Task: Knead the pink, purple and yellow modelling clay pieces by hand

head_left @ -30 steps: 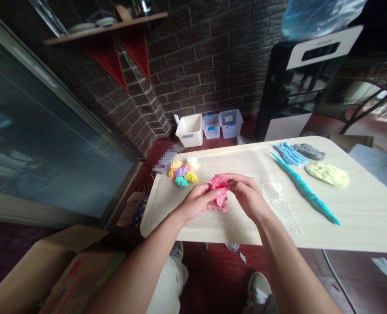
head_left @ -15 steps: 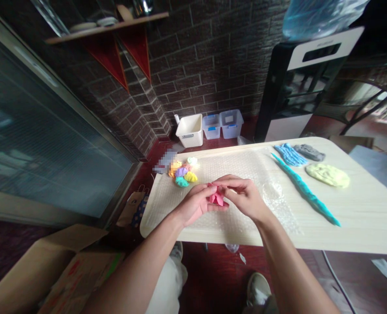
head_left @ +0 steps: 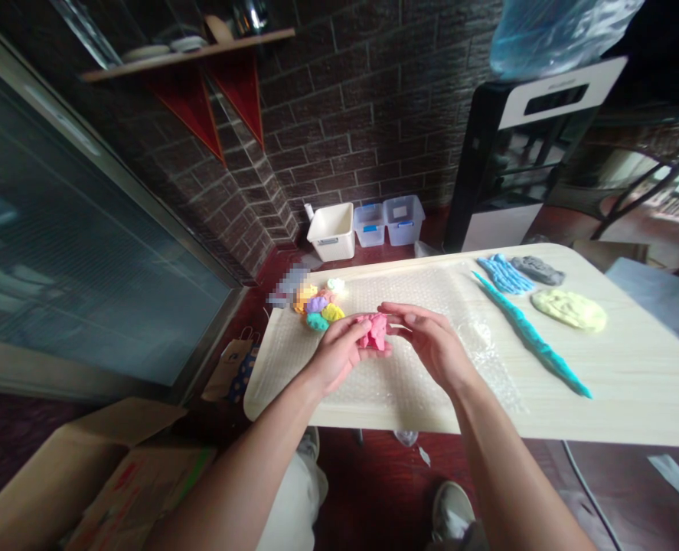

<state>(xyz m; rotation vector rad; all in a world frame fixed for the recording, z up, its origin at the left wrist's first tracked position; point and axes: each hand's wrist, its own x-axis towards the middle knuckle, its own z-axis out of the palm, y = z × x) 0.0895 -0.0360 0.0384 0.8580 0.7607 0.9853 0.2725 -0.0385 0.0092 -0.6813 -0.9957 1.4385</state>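
Note:
A lumpy pink piece of modelling clay rests in my left hand, with the thumb pressed on it and the fingers underneath. My right hand is just right of the clay, its fingers apart and holding nothing. Both hands are above a sheet of bubble wrap on the pale table. Beyond my left hand sits a cluster of coloured clay lumps, among them a purple lump, a yellow lump and a teal lump.
On the table's right lie a long teal clay roll, blue clay strands, a grey clay lump and a flat pale-yellow clay piece. Plastic bins and a water dispenser stand behind. A cardboard box is at lower left.
My right hand has come off the pink clay and its fingers have spread. My left hand has shifted slightly left with the clay, which shows more fully now.

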